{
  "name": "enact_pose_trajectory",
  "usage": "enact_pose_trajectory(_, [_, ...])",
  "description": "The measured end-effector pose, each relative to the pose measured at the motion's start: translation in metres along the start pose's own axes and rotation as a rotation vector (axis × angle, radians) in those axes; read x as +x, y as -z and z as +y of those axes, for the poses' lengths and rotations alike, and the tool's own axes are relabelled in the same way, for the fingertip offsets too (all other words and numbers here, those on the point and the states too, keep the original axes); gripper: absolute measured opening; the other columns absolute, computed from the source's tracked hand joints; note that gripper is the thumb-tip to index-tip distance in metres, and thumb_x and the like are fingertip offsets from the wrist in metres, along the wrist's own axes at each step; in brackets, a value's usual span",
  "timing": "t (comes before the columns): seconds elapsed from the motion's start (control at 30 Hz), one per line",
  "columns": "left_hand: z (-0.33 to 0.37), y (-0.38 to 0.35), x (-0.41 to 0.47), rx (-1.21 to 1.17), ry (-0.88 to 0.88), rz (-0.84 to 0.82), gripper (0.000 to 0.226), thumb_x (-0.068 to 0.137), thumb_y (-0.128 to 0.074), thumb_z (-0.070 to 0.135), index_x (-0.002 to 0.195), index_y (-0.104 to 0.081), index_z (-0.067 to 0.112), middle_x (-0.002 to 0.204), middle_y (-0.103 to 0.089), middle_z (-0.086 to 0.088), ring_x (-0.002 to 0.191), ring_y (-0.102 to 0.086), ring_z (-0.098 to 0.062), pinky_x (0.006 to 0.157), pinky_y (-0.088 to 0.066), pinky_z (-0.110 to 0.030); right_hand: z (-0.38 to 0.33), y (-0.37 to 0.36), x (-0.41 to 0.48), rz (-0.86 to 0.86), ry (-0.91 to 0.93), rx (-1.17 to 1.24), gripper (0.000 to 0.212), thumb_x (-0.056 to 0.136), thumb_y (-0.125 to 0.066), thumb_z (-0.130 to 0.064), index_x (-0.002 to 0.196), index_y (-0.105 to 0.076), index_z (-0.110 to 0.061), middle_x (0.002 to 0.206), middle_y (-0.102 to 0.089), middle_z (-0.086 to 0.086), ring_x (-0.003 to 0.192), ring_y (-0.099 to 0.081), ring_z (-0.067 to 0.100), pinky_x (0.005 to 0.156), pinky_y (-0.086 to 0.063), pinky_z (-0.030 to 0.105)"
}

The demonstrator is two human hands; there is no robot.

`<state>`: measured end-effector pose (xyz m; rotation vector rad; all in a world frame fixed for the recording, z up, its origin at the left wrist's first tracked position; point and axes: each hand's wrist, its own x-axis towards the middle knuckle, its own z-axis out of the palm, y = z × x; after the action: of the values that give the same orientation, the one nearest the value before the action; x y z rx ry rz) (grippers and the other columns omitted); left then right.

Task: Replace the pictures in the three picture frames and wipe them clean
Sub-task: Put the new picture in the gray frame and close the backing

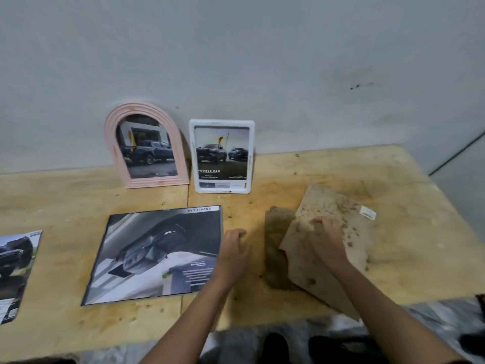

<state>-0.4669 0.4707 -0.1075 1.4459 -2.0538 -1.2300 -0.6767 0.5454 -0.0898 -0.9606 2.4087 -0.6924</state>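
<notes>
A pink arched picture frame (147, 145) and a white rectangular picture frame (222, 156) lean against the wall, each holding a truck picture. A large car brochure (154, 256) lies flat on the wooden table (78, 195). My left hand (233, 256) hovers at the brochure's right edge with fingers loosely curled, holding nothing. My right hand (326, 239) rests on a stained beige cloth (322, 232) spread to the right, its fingers pressing into the fabric. Only two frames are in sight.
Another truck picture (15, 271) lies at the table's left edge, partly cut off. The grey wall (236, 61) stands close behind the frames. The table's front edge runs near my body, with the floor below.
</notes>
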Motion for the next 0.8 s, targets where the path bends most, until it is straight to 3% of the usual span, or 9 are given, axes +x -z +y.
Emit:
enact_pose_trajectory(0.1, [0.037, -0.048, 0.007, -0.081, 0.034, -0.092, 0.031, 0.09, -0.054, 0.017, 0.12, -0.052, 0.009, 0.111, -0.053, -0.003, 0.102, -0.051, -0.015, 0.084, -0.043, -0.024, 0.063, 0.041, 0.013, 0.032, -0.317, 0.109, 0.03, 0.081, -0.059, -0.019, 0.107, -0.053, -0.004, 0.111, -0.049, 0.016, 0.101, -0.05, 0.035, 0.084, -0.044, 0.039])
enact_pose_trajectory(0.2, [0.051, -0.081, 0.015, -0.069, 0.096, -0.162, 0.029, 0.09, -0.054, 0.019, 0.118, -0.054, 0.01, 0.109, -0.052, -0.002, 0.099, -0.05, -0.015, 0.079, -0.039, -0.022, 0.101, 0.059, 0.011, -0.047, -0.539, 0.162, 0.027, 0.083, -0.058, -0.026, 0.095, -0.046, -0.005, 0.105, -0.048, 0.018, 0.092, -0.052, 0.035, 0.072, -0.041, 0.037])
enact_pose_trajectory(0.37, [0.046, -0.1, 0.037, 0.053, 0.18, -0.198, 0.022, 0.082, -0.056, 0.024, 0.103, -0.062, 0.017, 0.106, -0.059, -0.009, 0.095, -0.055, -0.024, 0.079, -0.047, -0.035, 0.121, 0.058, 0.01, -0.066, -0.595, 0.312, 0.036, 0.082, -0.058, -0.019, 0.108, -0.055, 0.005, 0.103, -0.061, 0.02, 0.091, -0.059, 0.034, 0.069, -0.046, 0.036])
enact_pose_trajectory(0.47, [0.05, -0.102, 0.044, 0.098, 0.22, -0.192, 0.023, 0.074, -0.067, 0.027, 0.09, -0.057, 0.015, 0.1, -0.059, -0.012, 0.092, -0.056, -0.027, 0.075, -0.046, -0.035, 0.118, 0.058, 0.01, -0.08, -0.589, 0.423, 0.038, 0.085, -0.056, -0.015, 0.119, -0.052, 0.001, 0.112, -0.059, 0.017, 0.097, -0.057, 0.031, 0.071, -0.043, 0.032])
enact_pose_trajectory(0.53, [0.053, -0.102, 0.049, 0.117, 0.243, -0.23, 0.032, 0.067, -0.074, 0.037, 0.078, -0.056, 0.013, 0.084, -0.06, -0.008, 0.08, -0.055, -0.024, 0.063, -0.043, -0.033, 0.122, 0.053, 0.009, -0.095, -0.625, 0.526, 0.045, 0.084, -0.056, -0.017, 0.125, -0.051, 0.0, 0.118, -0.059, 0.016, 0.103, -0.057, 0.032, 0.078, -0.048, 0.035])
enact_pose_trajectory(0.6, [0.061, -0.101, 0.05, 0.013, 0.272, -0.339, 0.039, 0.068, -0.077, 0.039, 0.059, -0.046, 0.015, 0.06, -0.049, -0.003, 0.057, -0.046, -0.018, 0.053, -0.031, -0.03, 0.124, 0.05, 0.006, -0.068, -0.658, 0.625, 0.045, 0.083, -0.055, -0.02, 0.124, -0.051, -0.001, 0.116, -0.059, 0.015, 0.101, -0.057, 0.033, 0.086, -0.051, 0.042])
enact_pose_trajectory(0.63, [0.064, -0.1, 0.049, -0.05, 0.292, -0.391, 0.041, 0.07, -0.077, 0.036, 0.058, -0.043, 0.017, 0.057, -0.045, -0.002, 0.054, -0.042, -0.017, 0.053, -0.029, -0.029, 0.125, 0.049, 0.005, -0.029, -0.672, 0.642, 0.046, 0.083, -0.053, -0.022, 0.125, -0.05, -0.002, 0.117, -0.058, 0.014, 0.102, -0.056, 0.034, 0.088, -0.049, 0.045])
enact_pose_trajectory(0.7, [0.07, -0.095, 0.042, -0.175, 0.292, -0.406, 0.032, 0.071, -0.077, 0.031, 0.072, -0.05, 0.015, 0.07, -0.05, -0.003, 0.065, -0.051, -0.02, 0.06, -0.038, -0.03, 0.126, 0.05, 0.002, 0.046, -0.716, 0.701, 0.043, 0.087, -0.049, -0.022, 0.126, -0.047, -0.004, 0.12, -0.054, 0.012, 0.104, -0.052, 0.033, 0.091, -0.046, 0.046])
enact_pose_trajectory(0.8, [0.076, -0.084, 0.029, -0.488, 0.274, -0.336, 0.036, 0.074, -0.076, 0.016, 0.105, -0.058, 0.009, 0.106, -0.064, -0.011, 0.099, -0.062, -0.029, 0.091, -0.051, -0.044, 0.122, 0.047, -0.003, 0.101, -0.764, 0.93, 0.034, 0.092, -0.046, -0.021, 0.122, -0.05, -0.006, 0.121, -0.055, 0.01, 0.104, -0.051, 0.03, 0.093, -0.044, 0.044])
